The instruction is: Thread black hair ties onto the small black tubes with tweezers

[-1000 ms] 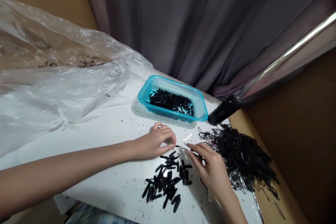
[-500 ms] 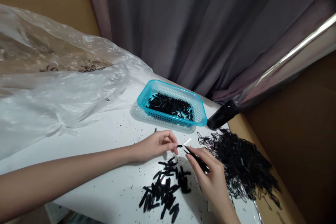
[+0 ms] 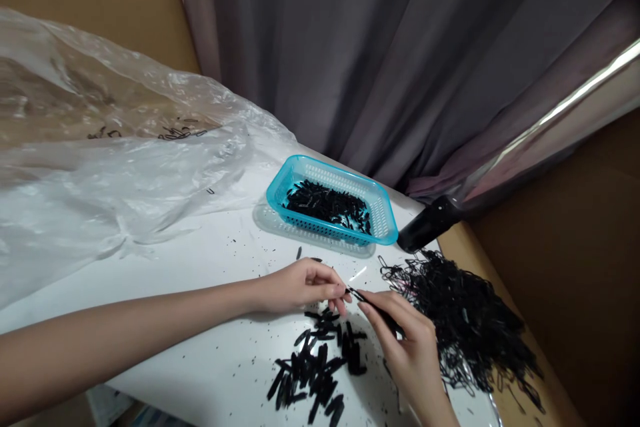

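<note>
Fingertips of the left hand (image 3: 315, 285) pinch one strip (image 3: 348, 290); the right hand (image 3: 410, 333), nearly closed, grips one pair of tweezers (image 3: 386, 320) beside it. One pile (image 3: 311, 372) of dozens lies nearest; one basket (image 3: 385, 212) holds more, seemingly done; one heap of loops (image 3: 465, 310), uncountable, seems left.

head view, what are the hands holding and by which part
The right hand holds black tweezers by the sides behind the tips. The left hand pinches a small black piece; by which part cannot be told.
</note>
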The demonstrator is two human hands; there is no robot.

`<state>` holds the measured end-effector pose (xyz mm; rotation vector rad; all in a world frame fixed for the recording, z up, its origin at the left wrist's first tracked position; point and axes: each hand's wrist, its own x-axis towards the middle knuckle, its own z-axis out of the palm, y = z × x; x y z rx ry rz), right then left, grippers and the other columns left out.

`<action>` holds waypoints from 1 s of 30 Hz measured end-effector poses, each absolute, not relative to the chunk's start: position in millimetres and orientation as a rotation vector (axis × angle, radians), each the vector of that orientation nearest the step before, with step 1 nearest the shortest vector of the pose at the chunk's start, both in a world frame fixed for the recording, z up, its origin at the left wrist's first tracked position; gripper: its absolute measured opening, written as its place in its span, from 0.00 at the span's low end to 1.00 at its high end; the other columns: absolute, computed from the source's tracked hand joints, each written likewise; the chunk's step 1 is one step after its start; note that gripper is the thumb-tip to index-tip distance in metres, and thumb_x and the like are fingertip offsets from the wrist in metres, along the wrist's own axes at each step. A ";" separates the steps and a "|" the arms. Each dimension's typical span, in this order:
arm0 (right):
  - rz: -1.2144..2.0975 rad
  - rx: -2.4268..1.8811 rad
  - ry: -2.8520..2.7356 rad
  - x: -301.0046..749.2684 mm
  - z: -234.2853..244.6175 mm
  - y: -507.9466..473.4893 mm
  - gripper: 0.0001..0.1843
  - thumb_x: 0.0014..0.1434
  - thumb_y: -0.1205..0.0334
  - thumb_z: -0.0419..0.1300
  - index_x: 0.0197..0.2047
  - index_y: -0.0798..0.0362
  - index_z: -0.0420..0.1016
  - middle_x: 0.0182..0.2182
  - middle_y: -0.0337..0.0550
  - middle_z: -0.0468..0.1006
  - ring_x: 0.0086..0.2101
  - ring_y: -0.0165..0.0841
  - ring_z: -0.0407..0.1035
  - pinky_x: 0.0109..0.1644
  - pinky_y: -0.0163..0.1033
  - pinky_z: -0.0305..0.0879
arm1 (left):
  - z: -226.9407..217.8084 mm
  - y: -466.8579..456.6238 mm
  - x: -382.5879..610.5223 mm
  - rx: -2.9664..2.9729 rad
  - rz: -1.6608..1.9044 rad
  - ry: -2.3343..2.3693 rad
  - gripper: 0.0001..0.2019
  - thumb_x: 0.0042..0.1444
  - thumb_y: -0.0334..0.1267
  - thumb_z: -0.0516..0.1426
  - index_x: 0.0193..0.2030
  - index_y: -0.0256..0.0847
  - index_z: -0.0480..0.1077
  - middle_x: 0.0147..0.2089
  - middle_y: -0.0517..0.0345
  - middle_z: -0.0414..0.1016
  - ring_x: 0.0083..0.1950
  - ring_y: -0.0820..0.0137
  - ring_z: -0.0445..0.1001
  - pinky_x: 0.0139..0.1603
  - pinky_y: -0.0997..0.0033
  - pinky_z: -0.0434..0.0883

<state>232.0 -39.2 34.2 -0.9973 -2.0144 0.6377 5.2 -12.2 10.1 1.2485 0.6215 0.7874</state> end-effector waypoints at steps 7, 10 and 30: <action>0.533 -1.062 -1.946 234.0 38.0 -41.5 0.08 0.65 0.63 0.62 0.46 0.48 0.82 0.38 0.45 0.83 0.37 0.39 0.79 0.39 0.39 0.75 | 6.8 -8.7 4.2 1.219 0.927 0.660 0.17 0.52 0.48 0.69 0.30 0.36 0.73 0.43 0.49 0.82 0.43 0.67 0.79 0.45 0.68 0.70; 0.515 -1.063 -1.964 234.8 38.8 -41.4 0.09 0.66 0.63 0.61 0.47 0.48 0.82 0.38 0.46 0.83 0.38 0.39 0.79 0.39 0.39 0.75 | 8.1 -8.9 2.8 1.302 1.003 0.681 0.15 0.53 0.44 0.68 0.27 0.37 0.70 0.45 0.50 0.81 0.47 0.66 0.77 0.50 0.66 0.68; 0.467 -0.968 -2.141 231.5 38.7 -42.5 0.10 0.67 0.67 0.58 0.47 0.51 0.80 0.34 0.44 0.82 0.33 0.33 0.77 0.35 0.35 0.72 | 11.0 -6.7 0.1 1.932 1.300 0.680 0.05 0.55 0.39 0.69 0.31 0.40 0.82 0.36 0.50 0.86 0.39 0.65 0.79 0.44 0.67 0.73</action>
